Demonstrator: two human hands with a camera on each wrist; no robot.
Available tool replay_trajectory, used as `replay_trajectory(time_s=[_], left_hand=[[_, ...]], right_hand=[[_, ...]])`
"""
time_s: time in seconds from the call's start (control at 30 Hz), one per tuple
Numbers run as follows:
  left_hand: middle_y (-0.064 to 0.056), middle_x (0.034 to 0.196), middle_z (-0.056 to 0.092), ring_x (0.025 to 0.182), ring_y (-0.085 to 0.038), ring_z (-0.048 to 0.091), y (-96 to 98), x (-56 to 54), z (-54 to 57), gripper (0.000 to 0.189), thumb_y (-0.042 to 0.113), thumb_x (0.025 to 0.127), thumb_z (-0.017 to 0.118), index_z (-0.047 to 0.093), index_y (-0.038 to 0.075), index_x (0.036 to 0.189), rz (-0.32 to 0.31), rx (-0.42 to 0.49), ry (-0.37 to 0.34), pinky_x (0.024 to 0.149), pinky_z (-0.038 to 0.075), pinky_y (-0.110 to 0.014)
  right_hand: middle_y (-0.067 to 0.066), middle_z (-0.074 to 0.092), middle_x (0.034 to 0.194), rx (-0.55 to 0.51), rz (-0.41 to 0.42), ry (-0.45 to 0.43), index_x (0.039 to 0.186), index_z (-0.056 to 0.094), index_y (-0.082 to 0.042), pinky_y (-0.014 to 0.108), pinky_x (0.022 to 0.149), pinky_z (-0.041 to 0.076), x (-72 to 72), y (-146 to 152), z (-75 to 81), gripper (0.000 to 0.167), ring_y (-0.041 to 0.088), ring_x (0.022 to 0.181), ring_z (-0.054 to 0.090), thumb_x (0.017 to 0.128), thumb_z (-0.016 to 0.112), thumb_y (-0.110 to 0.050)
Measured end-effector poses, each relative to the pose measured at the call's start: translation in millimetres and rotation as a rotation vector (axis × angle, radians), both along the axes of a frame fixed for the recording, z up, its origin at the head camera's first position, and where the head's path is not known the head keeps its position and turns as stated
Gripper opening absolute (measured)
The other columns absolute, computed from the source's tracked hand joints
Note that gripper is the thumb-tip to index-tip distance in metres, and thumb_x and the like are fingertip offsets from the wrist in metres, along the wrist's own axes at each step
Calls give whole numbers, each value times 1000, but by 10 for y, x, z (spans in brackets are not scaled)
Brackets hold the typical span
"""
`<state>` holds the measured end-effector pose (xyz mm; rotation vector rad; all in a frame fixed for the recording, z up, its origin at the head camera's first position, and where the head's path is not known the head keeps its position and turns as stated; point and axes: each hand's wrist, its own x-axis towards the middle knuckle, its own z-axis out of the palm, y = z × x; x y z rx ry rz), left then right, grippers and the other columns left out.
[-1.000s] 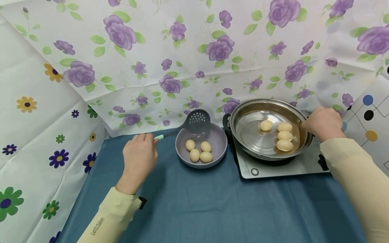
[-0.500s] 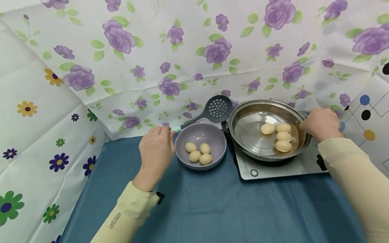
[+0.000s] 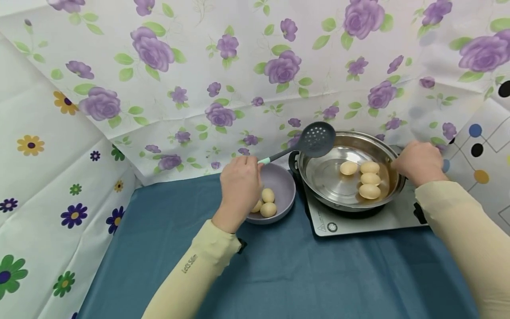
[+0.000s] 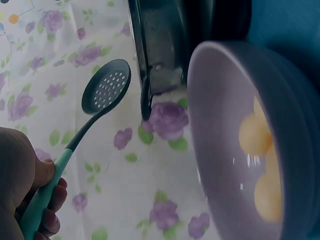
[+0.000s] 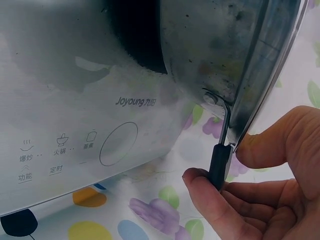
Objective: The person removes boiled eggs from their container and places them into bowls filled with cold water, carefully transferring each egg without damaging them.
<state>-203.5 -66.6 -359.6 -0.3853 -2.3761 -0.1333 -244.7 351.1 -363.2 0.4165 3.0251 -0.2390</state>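
Clamped the left hand (image 3: pixel 241 188) round the mint-green handle of a dark grey skimmer (image 3: pixel 314 141), with thumb and fingers plainly curled in the left wrist view. Pointed the perforated head away to the right of that hand, over the left rim of a wide metal pot (image 3: pixel 324 177); could not tell its height above the rim. Counted four eggs (image 3: pixel 370 178) inside toward the right, three in a row and one to their left, nearest the skimmer yet apart from it. Gripped the pot handle (image 5: pixel 219 165) between thumb and fingers of the right hand (image 3: pixel 420 163). Found a mauve bowl (image 3: pixel 284 188) just beside the left hand, with more eggs (image 3: pixel 268 210) in it.

Lost the bowl's left part behind the left hand: made out two eggs there and part of a third. Saw only a blurred pale cluster past the bowl's wall in the left wrist view. Could not settle the amber tint round the pot's eggs as liquid or reflection.

Saw the pot standing on a silver hob (image 3: pixel 350 225) marked Joyoung, with a creased blue cloth (image 3: pixel 299 274) beneath. Noted a white sheet (image 3: pixel 179 57) of purple roses behind, a daisy-patterned sheet (image 3: pixel 44 177) to the left, and a dotted panel (image 3: pixel 494 195) to the right.
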Motion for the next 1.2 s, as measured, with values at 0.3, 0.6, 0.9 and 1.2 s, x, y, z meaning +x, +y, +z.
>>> replay_trajectory(time_s=[0.3, 0.6, 0.9, 1.2], left_hand=[[-3, 69, 58, 61, -20, 54, 372, -191, -76, 28, 28, 95, 52, 58, 11, 73, -19, -81, 38, 53, 43, -31], [-3, 70, 61, 61, -18, 54, 530, -277, -168, 24, 24, 94, 52, 62, 11, 77, -9, -102, 50, 51, 41, -28], [-3, 73, 61, 65, -18, 55, 574, -328, -268, 21, 24, 93, 51, 63, 11, 81, -10, -107, 6, 53, 42, -29], [-4, 73, 61, 65, -20, 56, 619, -349, -332, 12, 13, 86, 51, 61, 11, 79, 2, -154, 74, 53, 43, -31]], right_hand=[[29, 57, 79, 6, -10, -16, 77, 58, 5, 38, 44, 43, 12, 23, -6, 39, 39, 67, 55, 75, 62, -33], [32, 57, 81, 10, -1, 3, 78, 59, 8, 39, 44, 44, -17, 2, -2, 41, 42, 68, 56, 75, 61, -33], [36, 57, 86, 32, 0, -9, 86, 58, 13, 41, 45, 44, -36, 0, 4, 49, 46, 73, 57, 75, 62, -35], [35, 56, 85, 35, 6, -14, 87, 56, 12, 40, 45, 44, -30, -2, 2, 47, 45, 71, 57, 76, 60, -34]])
